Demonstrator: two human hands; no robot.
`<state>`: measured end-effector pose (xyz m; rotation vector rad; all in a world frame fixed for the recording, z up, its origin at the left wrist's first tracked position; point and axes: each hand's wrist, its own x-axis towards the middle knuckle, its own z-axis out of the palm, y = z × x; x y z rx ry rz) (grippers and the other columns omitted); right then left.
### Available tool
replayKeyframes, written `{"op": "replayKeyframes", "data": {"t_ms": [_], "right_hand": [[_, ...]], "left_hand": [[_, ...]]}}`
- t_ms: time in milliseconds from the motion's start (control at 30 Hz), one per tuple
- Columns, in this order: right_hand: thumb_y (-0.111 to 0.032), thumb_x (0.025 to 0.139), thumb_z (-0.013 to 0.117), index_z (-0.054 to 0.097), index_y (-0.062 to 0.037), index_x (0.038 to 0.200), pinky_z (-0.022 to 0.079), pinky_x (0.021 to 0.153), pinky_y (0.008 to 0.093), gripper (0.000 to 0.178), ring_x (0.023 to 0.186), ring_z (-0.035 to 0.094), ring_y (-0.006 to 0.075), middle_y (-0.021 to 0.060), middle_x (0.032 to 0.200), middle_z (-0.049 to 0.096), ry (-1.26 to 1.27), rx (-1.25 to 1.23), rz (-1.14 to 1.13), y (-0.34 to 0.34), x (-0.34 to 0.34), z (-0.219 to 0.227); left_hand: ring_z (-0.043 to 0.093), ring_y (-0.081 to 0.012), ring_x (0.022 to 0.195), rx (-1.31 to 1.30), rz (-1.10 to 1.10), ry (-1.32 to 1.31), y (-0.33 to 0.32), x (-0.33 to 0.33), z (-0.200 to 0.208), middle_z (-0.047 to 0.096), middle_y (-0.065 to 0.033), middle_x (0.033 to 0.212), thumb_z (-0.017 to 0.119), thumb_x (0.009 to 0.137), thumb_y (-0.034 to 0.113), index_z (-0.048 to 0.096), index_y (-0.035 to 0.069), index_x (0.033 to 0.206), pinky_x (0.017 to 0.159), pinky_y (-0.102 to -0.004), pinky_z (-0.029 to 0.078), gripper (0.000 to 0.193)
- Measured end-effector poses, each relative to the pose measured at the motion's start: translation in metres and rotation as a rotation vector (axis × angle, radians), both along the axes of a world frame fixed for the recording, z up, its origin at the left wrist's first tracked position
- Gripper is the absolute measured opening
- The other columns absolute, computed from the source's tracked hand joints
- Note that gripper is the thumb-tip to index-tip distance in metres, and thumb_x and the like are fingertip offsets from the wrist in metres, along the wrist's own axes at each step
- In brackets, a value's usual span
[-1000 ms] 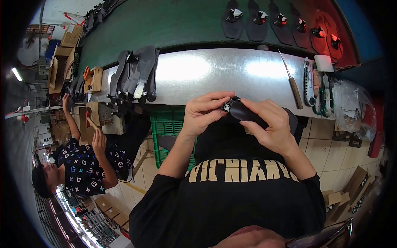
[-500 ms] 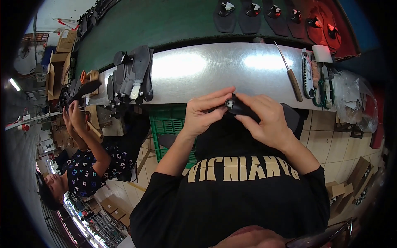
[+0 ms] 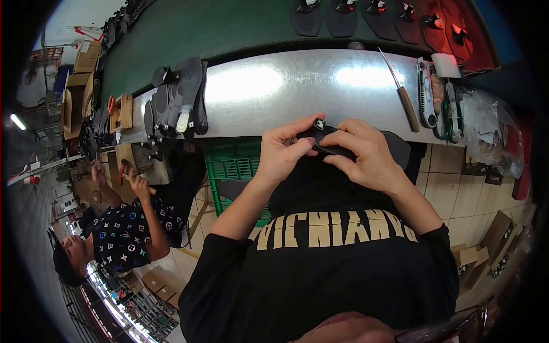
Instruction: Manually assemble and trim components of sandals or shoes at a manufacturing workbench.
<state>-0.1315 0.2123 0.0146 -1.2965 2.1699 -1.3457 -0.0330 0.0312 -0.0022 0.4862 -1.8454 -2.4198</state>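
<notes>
In front of my chest, just off the near edge of the metal table, both hands hold a black sandal (image 3: 337,150) with a small silvery ornament (image 3: 319,123) at its far end. My left hand (image 3: 283,150) pinches it beside the ornament, thumb pressed on the black part. The fingers of my right hand (image 3: 366,151) are bent over its right portion. A dark sole (image 3: 398,150) shows past the right wrist; whether it belongs to the same sandal I cannot tell.
Several dark soles (image 3: 191,86) lie stacked at the metal table's (image 3: 263,117) left. An awl (image 3: 406,106), a cutter knife (image 3: 426,100) and scissors (image 3: 452,120) lie right. A green crate (image 3: 220,171) stands below. At left, a co-worker's hand (image 3: 139,186) grips a hammer.
My left thumb has shifted onto the black part, and the ornament now points up, farther from me. The co-worker has lowered both hands and now holds a hammer instead of a sole.
</notes>
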Motion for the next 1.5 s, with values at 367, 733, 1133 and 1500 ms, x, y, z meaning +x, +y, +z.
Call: {"op": "replayKeyframes", "data": {"t_ms": [367,733,1133,1500], "right_hand": [[-0.009,0.070,0.077,0.064,-0.0087,0.086,0.045,0.066,0.0359,0.021,0.077,0.057,0.0260,0.0067,0.081,0.055,-0.068,-0.059,-0.071,0.001,0.007,-0.013],[-0.012,0.071,0.077,0.067,-0.0092,0.092,0.045,0.063,0.0362,0.023,0.073,0.058,0.0262,0.0102,0.084,0.057,0.255,-0.121,-0.060,0.008,0.009,-0.008],[-0.006,0.078,0.073,0.057,-0.0051,0.082,0.043,0.055,0.0375,0.017,0.061,0.056,0.0267,0.0082,0.066,0.054,0.196,-0.085,-0.180,0.009,0.014,-0.020],[-0.005,0.078,0.074,0.060,-0.0045,0.083,0.045,0.055,0.0364,0.015,0.061,0.058,0.0267,0.0090,0.068,0.060,0.041,-0.088,-0.233,0.008,0.014,-0.023]], "left_hand": [[0.069,-0.0165,0.090,0.029,0.017,-0.083,-0.001,-0.006,-0.002,0.068,-0.0158,0.114,0.056,0.079,-0.011,0.068,-0.001,0.114,0.067,-0.0232,0.060,0.038],[0.068,-0.0102,0.076,0.445,0.050,-0.233,-0.006,-0.008,0.015,0.068,-0.0154,0.112,0.053,0.091,0.007,0.056,0.000,0.131,0.048,-0.0172,0.052,0.041],[0.062,-0.0085,0.073,0.051,-0.049,-0.230,0.012,-0.007,-0.016,0.066,-0.0057,0.090,0.042,0.099,0.014,0.063,0.000,0.110,0.053,-0.0221,0.051,0.027],[0.063,-0.0084,0.077,0.014,-0.143,-0.197,0.009,-0.002,-0.009,0.066,-0.0043,0.088,0.059,0.093,0.009,0.065,0.000,0.106,0.065,-0.0235,0.056,0.017]]}}
